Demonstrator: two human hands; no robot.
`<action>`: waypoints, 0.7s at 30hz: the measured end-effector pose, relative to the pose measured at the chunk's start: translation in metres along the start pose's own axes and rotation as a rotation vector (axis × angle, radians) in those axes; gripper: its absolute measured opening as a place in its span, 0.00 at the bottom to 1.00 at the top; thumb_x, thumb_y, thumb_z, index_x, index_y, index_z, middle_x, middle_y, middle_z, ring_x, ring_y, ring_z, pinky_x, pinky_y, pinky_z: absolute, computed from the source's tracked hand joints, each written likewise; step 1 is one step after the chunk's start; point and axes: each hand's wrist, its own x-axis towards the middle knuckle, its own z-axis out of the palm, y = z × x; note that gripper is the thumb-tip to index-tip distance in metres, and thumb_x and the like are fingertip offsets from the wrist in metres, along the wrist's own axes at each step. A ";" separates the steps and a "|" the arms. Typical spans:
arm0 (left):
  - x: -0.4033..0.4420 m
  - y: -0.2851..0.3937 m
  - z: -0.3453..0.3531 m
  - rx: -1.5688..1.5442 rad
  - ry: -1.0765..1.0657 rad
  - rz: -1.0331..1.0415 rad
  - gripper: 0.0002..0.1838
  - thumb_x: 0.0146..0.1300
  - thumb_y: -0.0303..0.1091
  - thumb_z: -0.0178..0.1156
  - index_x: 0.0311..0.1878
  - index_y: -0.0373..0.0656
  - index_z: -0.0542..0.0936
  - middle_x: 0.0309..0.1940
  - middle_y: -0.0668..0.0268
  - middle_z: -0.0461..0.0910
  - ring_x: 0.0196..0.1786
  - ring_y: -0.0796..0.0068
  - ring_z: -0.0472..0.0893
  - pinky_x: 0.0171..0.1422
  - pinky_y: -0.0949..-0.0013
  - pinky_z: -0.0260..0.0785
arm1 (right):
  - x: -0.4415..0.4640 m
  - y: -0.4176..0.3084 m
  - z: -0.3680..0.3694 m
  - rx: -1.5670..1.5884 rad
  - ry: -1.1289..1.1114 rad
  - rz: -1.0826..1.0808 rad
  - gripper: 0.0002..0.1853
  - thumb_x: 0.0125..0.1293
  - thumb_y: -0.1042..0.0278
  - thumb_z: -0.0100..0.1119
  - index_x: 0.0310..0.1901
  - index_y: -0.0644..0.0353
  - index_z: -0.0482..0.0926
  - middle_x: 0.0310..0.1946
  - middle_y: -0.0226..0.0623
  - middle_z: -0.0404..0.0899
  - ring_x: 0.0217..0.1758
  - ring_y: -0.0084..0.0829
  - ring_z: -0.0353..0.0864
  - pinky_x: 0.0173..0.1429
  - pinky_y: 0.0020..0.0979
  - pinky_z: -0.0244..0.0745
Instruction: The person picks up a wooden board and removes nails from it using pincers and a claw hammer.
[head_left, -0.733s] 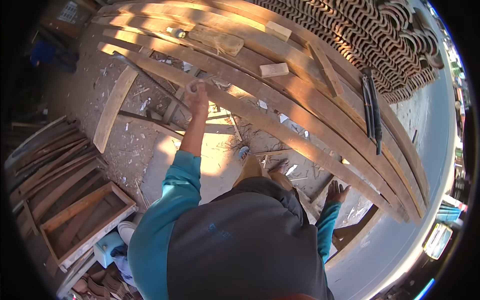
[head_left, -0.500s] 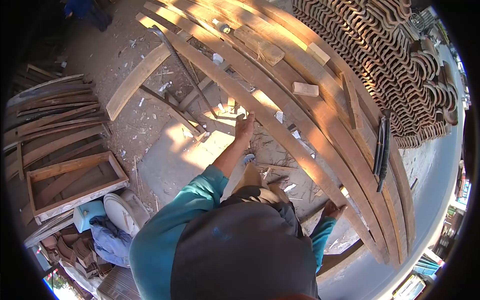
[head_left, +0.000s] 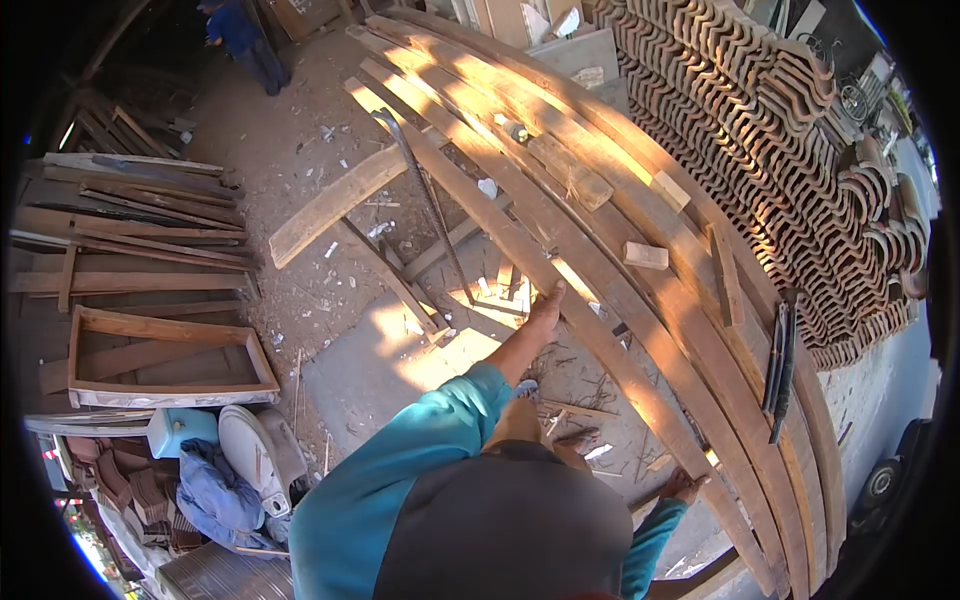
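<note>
My left hand point(head_left: 543, 312) grips the inner edge of the nearest long wooden plank point(head_left: 493, 217), thumb along the edge and the other fingers mostly hidden. Farther down the same plank, my right hand point(head_left: 682, 487) also holds its edge, with fingertips on top. This plank lies lengthwise beside several other long, slightly curved planks point(head_left: 690, 330). Small wood blocks, such as a pale one point(head_left: 646, 256), rest on top of them. A dark metal bar with a hooked end point(head_left: 428, 190) leans near the plank's far part, next to a short wide board point(head_left: 335, 208).
Stacked clay roof tiles point(head_left: 720, 150) stand beyond the planks. Dark rods point(head_left: 778, 370) lie across the boards at right. On the left are piled timber point(head_left: 150, 225), a wooden frame point(head_left: 175, 322) and a blue container point(head_left: 180, 432). Another person point(head_left: 245, 45) stands at far upper left.
The view has tilted, so the planks and both hands appear lower, and more of the other person shows. My left hand sits slightly farther along the plank edge; my right hand keeps its hold.
</note>
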 end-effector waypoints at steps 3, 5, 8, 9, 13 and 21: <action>0.011 -0.014 -0.011 0.015 -0.025 -0.028 0.39 0.63 0.64 0.65 0.65 0.45 0.68 0.65 0.61 0.72 0.65 0.63 0.73 0.68 0.55 0.70 | 0.040 0.007 -0.053 -0.035 -0.134 -0.026 0.47 0.71 0.26 0.44 0.76 0.62 0.59 0.74 0.47 0.64 0.77 0.43 0.63 0.81 0.41 0.55; 0.012 -0.019 -0.016 0.000 -0.044 -0.025 0.38 0.64 0.64 0.65 0.65 0.46 0.68 0.64 0.62 0.73 0.65 0.63 0.74 0.68 0.55 0.71 | 0.042 0.008 -0.049 -0.008 -0.056 0.008 0.48 0.70 0.26 0.44 0.76 0.62 0.58 0.74 0.46 0.63 0.78 0.43 0.62 0.81 0.41 0.54; -0.015 0.006 -0.006 0.001 -0.079 -0.032 0.36 0.65 0.62 0.64 0.65 0.46 0.69 0.62 0.63 0.75 0.64 0.64 0.75 0.67 0.54 0.71 | 0.031 0.009 -0.039 -0.019 0.014 0.035 0.47 0.69 0.26 0.47 0.74 0.61 0.62 0.71 0.45 0.67 0.73 0.41 0.67 0.78 0.40 0.59; -0.022 0.010 -0.005 0.023 -0.107 -0.034 0.34 0.66 0.61 0.64 0.64 0.46 0.69 0.60 0.63 0.76 0.63 0.64 0.76 0.67 0.54 0.72 | 0.034 0.009 -0.041 -0.044 0.000 0.019 0.45 0.69 0.27 0.50 0.72 0.61 0.66 0.67 0.44 0.72 0.69 0.39 0.72 0.75 0.37 0.65; -0.084 0.036 -0.003 0.016 -0.051 -0.011 0.30 0.68 0.58 0.63 0.63 0.47 0.71 0.56 0.64 0.79 0.62 0.66 0.77 0.67 0.55 0.72 | 0.023 0.014 -0.041 -0.041 0.101 0.030 0.45 0.70 0.27 0.47 0.73 0.61 0.65 0.72 0.45 0.67 0.75 0.41 0.66 0.79 0.40 0.59; -0.076 0.012 -0.039 0.103 -0.094 0.084 0.37 0.69 0.61 0.61 0.67 0.40 0.70 0.59 0.64 0.77 0.64 0.68 0.74 0.70 0.62 0.67 | -0.011 0.013 -0.032 -0.013 0.158 0.028 0.45 0.71 0.27 0.47 0.73 0.61 0.65 0.73 0.45 0.65 0.76 0.42 0.63 0.81 0.41 0.56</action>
